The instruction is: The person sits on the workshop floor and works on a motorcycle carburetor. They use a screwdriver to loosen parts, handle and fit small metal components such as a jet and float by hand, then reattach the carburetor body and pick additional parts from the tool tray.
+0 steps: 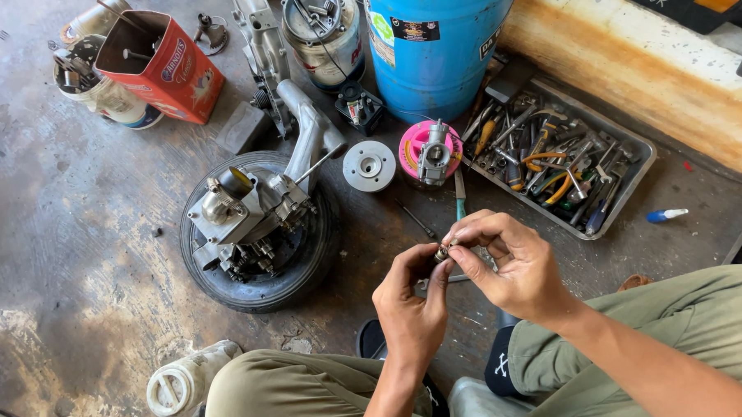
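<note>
Small metal fitting [444,250], brass-and-steel in tone, sits at lower centre of the frame, pinched between both hands above the stained concrete floor [76,243]. Left hand [411,310] is closed on it from below with thumb and forefinger; right hand [504,261] is closed on it from above, fingertips curled around its upper end. The part is short and roughly cylindrical; finer detail is too small to make out.

Containers noted:
- Grey metal tray [642,162], right of centre: packed with hand tools, among them pliers with yellow and orange grips, screwdrivers and spanners, piled loosely.
- Red carton [169,72], upper left, lying tilted with its mouth open: thin metal rods show inside.
- White tub [112,98] behind the carton: holds assorted metal pieces.
- Metal tin [324,29], top centre: wire and small parts inside.
- Blue drum [435,46], top centre-right, upright; contents not visible.
- White plastic jar [180,384], lower left, lying on its side beside the person's knee; contents cannot be told.

Other items: an engine assembly [252,208] rests on a small black tyre [263,290], left of centre. A carburettor [433,153] sits on a pink round lid [410,145], with a grey metal disc [369,165] just beside it.
</note>
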